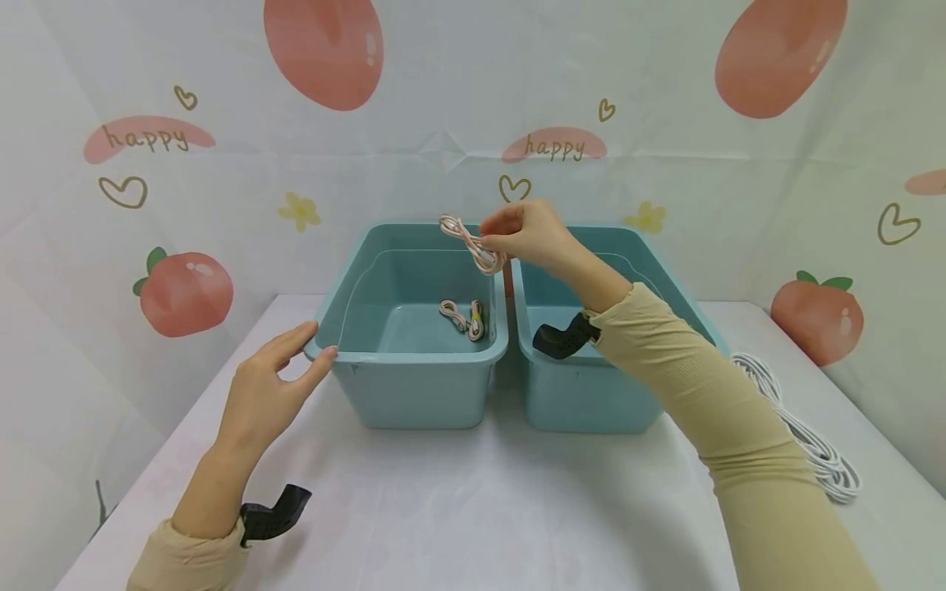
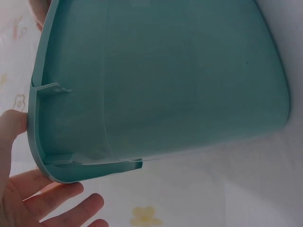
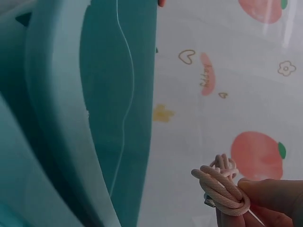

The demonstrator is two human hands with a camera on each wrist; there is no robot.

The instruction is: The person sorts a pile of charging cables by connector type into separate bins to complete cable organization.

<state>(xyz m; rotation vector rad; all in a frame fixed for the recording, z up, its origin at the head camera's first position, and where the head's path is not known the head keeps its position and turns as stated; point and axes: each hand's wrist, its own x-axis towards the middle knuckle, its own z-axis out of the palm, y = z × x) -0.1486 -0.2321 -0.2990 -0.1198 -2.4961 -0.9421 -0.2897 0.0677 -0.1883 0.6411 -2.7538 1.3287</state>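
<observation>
My right hand point(image 1: 528, 234) pinches a coiled pinkish-beige charging cable point(image 1: 473, 246) above the right rim of the left blue-green bin point(image 1: 410, 359). In the right wrist view, the bundled cable point(image 3: 222, 189) shows a knotted wrap and a small metal plug beside my fingertips. At that bin's near left corner, my left hand point(image 1: 269, 382) touches the rim, its thumb and outstretched fingers on either side of the corner. Two small tied cables point(image 1: 464, 318) lie on the bin's floor, towards its right side.
A second blue-green bin point(image 1: 584, 373) stands close on the right, its inside partly covered by my right arm. Beyond it, a long white cable bundle point(image 1: 805, 435) lies on the white table point(image 1: 443, 509). A printed cloth point(image 1: 414, 148) hangs behind the bins.
</observation>
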